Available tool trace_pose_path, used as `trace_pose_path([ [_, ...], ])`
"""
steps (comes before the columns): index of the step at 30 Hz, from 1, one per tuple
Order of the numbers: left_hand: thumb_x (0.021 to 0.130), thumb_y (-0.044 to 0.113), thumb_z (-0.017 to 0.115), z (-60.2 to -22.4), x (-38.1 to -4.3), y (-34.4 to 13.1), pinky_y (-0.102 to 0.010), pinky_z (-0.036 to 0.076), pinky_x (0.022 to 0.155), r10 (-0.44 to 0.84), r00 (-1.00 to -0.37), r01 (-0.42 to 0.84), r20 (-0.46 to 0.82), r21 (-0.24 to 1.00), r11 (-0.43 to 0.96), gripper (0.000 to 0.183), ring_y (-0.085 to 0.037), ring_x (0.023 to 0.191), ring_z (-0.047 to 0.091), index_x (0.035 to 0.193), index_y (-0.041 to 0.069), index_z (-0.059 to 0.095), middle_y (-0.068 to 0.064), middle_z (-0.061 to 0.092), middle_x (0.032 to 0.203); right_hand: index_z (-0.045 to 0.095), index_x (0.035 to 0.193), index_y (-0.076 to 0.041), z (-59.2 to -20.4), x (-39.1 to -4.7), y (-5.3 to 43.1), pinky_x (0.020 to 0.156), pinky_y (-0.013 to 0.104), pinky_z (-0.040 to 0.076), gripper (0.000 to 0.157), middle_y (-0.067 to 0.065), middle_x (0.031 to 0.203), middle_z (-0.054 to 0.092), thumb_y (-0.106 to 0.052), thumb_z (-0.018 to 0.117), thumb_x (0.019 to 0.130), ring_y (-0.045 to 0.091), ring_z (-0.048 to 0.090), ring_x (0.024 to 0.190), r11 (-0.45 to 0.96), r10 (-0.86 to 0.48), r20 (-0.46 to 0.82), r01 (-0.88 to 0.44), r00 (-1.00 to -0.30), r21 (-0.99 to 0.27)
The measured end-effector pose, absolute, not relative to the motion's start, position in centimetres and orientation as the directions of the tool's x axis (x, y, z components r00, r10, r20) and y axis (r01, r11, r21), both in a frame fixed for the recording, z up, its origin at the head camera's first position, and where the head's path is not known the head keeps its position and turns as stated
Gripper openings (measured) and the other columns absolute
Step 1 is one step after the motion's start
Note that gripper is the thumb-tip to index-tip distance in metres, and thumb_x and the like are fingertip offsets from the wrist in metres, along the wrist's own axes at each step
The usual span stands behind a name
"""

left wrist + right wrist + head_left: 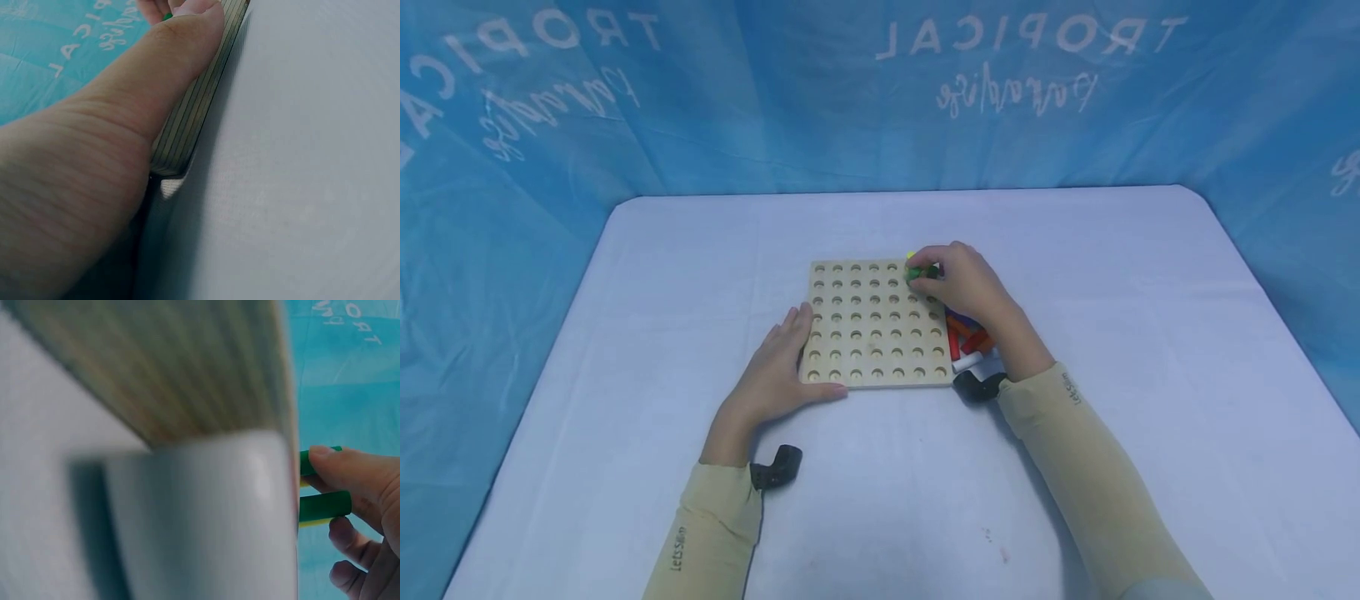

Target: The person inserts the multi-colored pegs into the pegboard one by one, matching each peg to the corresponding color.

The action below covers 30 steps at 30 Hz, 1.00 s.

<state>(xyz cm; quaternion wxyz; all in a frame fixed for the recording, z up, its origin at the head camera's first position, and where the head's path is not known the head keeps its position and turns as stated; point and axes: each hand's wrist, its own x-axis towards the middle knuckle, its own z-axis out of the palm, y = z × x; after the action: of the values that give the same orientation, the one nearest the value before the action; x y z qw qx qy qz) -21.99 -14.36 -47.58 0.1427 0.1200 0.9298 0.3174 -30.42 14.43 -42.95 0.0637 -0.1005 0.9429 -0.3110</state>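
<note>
A square wooden pegboard (876,325) with rows of empty round holes lies flat on the white table. My left hand (778,367) rests flat against its front-left corner, thumb (187,37) pressed along the board's layered edge (200,106). My right hand (958,283) hovers over the board's far-right corner and pinches green pegs (921,272). The right wrist view shows two green pegs (325,505) between my fingertips (350,469). A bit of yellow (911,255) shows just behind them.
Several loose coloured pegs (966,337), red, orange, blue and white, lie beside the board's right edge under my right wrist. One white peg (206,519) fills the right wrist view, blurred. Blue printed cloth (880,92) walls the white table (1075,275).
</note>
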Motion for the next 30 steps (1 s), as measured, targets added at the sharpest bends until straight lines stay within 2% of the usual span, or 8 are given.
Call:
trace_pose_path([
  [9, 0.066, 0.066, 0.082, -47.4, -21.8, -14.0, -0.043, 0.003, 0.129, 0.300, -0.934, 0.117, -0.196, 0.625, 0.771, 0.133, -0.020, 0.157, 0.000, 0.161, 0.019, 0.001, 0.000, 0.001, 0.169, 0.067, 0.127, -0.023, -42.6, -30.2, 15.0, 0.079, 0.035, 0.047, 0.040, -0.005, 0.115, 0.068, -0.031, 0.075, 0.089, 0.019, 0.053, 0.097, 0.770, -0.233, -0.037, -0.161, -0.972, -0.617],
  [14, 0.064, 0.067, 0.082, -47.3, -21.7, -13.9, -0.045, 0.004, 0.129, 0.292, -0.936, 0.109, -0.195, 0.630, 0.769, 0.135, -0.021, 0.157, 0.000, 0.161, 0.020, 0.001, 0.000, 0.001, 0.169, 0.065, 0.130, -0.022, -41.7, -30.1, 16.2, 0.079, 0.035, 0.046, 0.040, -0.004, 0.122, 0.066, -0.037, 0.069, 0.093, 0.020, 0.052, 0.101, 0.774, -0.174, 0.008, -0.142, -0.985, -0.617],
  [19, 0.062, 0.068, 0.083, -47.2, -21.7, -14.0, -0.048, 0.005, 0.128, 0.281, -0.937, 0.092, -0.206, 0.631, 0.770, 0.137, -0.024, 0.157, 0.000, 0.161, 0.022, -0.001, 0.000, 0.000, 0.169, 0.064, 0.130, -0.020, -40.9, -29.9, 18.1, 0.077, 0.035, 0.048, 0.037, -0.002, 0.127, 0.065, -0.035, 0.065, 0.096, 0.021, 0.053, 0.099, 0.777, -0.118, 0.043, -0.120, -0.992, -0.618],
  [24, 0.061, 0.068, 0.083, -47.3, -21.7, -14.0, -0.049, 0.005, 0.128, 0.274, -0.938, 0.084, -0.212, 0.628, 0.774, 0.138, -0.024, 0.157, -0.001, 0.160, 0.023, -0.003, -0.001, -0.001, 0.169, 0.063, 0.132, -0.021, -41.1, -29.5, 19.5, 0.076, 0.034, 0.050, 0.038, -0.001, 0.129, 0.064, -0.034, 0.063, 0.097, 0.021, 0.054, 0.099, 0.805, -0.100, -0.043, -0.055, -0.994, -0.590],
  [30, 0.062, 0.066, 0.083, -47.3, -21.6, -13.9, -0.049, 0.003, 0.128, 0.275, -0.938, 0.081, -0.212, 0.636, 0.768, 0.138, -0.022, 0.157, -0.002, 0.160, 0.023, -0.004, 0.000, -0.001, 0.169, 0.061, 0.134, -0.021, -42.1, -29.2, 20.2, 0.072, 0.035, 0.051, 0.038, 0.002, 0.125, 0.063, -0.032, 0.063, 0.097, 0.024, 0.055, 0.094, 0.846, -0.162, -0.166, -0.051, -0.973, -0.530],
])
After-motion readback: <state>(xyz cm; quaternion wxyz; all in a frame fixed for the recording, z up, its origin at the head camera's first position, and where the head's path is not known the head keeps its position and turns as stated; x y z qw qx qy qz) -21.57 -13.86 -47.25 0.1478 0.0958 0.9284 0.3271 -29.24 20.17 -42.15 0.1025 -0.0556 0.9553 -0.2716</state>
